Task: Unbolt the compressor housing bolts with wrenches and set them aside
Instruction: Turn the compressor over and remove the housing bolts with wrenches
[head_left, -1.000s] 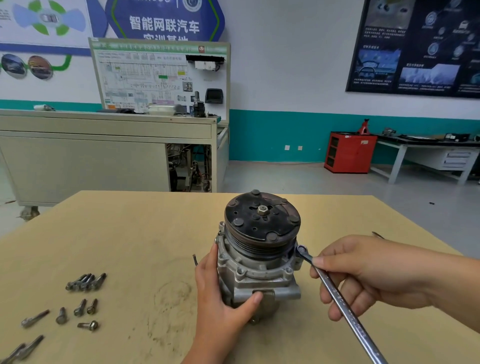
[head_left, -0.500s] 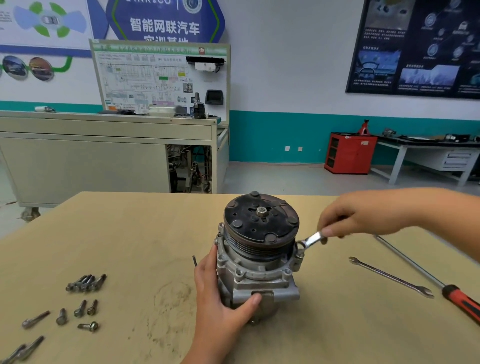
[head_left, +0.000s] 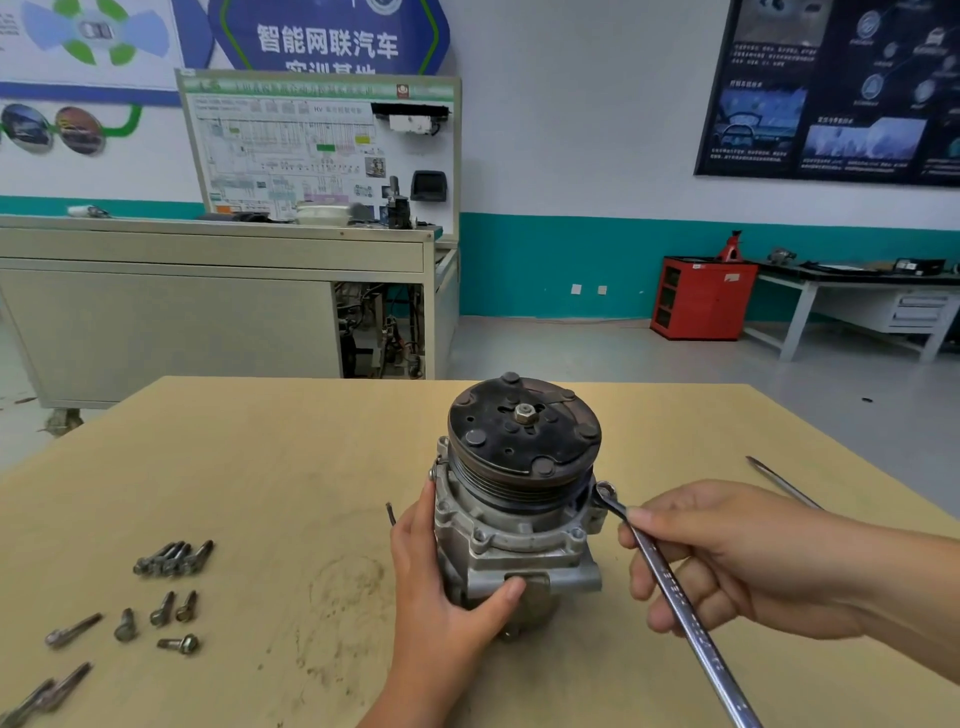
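The compressor (head_left: 519, 535) is standing upright on the tabletop (head_left: 260, 467) between the hands. The left hand (head_left: 441, 597) is gripping its housing, thumb across the front. The right hand (head_left: 727, 561) is grasping a wrench (head_left: 712, 665), whose head is sitting against the housing's right flange. Loose bolts (head_left: 171, 558) are lying well left of the left hand.

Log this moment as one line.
step: unbolting | left hand grips compressor | right hand holds wrench, head against compressor's right side | loose bolts lie left on table
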